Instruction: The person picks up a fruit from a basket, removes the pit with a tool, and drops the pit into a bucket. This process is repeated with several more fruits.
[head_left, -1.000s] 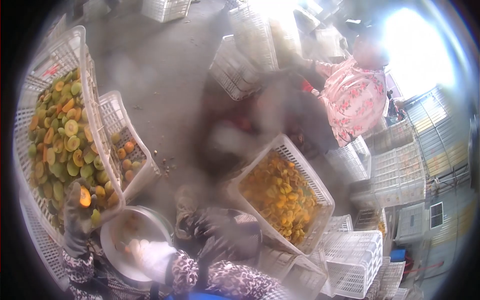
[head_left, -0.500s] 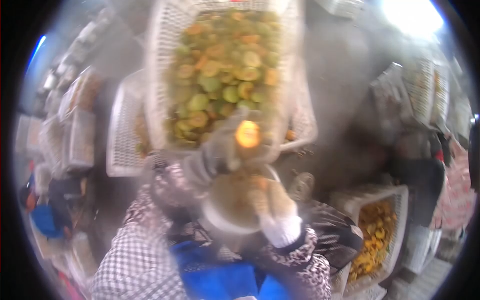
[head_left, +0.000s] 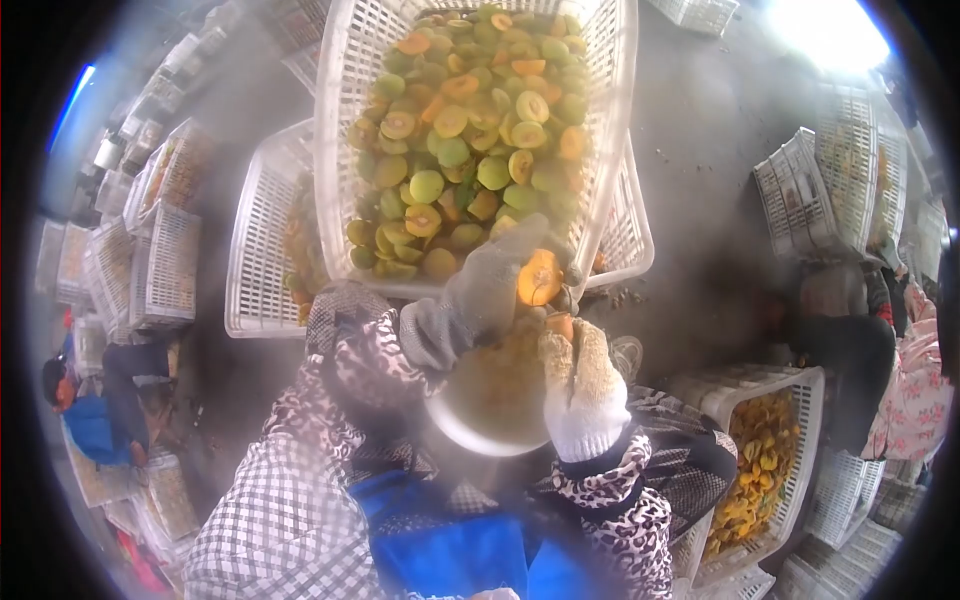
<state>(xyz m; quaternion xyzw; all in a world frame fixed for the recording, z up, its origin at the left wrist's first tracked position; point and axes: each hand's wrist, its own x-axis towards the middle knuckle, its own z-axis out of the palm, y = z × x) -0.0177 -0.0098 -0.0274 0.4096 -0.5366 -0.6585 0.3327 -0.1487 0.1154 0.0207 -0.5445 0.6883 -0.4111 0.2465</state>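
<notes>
My left hand (head_left: 485,285), in a grey glove, is closed on a halved fruit (head_left: 540,278), apricot-like, its orange cut face turned up. Close beside it, my right hand (head_left: 582,385) wears a white glove stained yellow at the fingers. Its fingers are pressed together around a small brownish-orange thing (head_left: 560,325), which I cannot make out. Both hands are over the near edge of a white crate (head_left: 328,150) heaped with halved fruit (head_left: 450,150), green-skinned with orange flesh. Below the hands, a white bowl (head_left: 480,440) sits at my lap, its contents blurred.
Another white crate (head_left: 245,250) lies beneath the full one. At the lower right stands a crate (head_left: 810,450) of yellow-orange pieces. Stacked crates (head_left: 165,270) line the left, more crates (head_left: 800,200) the right. A person in blue (head_left: 95,435) sits left; a floral sleeve (head_left: 915,370) shows right.
The view has shifted and sharpened. My left hand, holding the fruit half, appears further right, and my right hand has come up closer to the fruit.
</notes>
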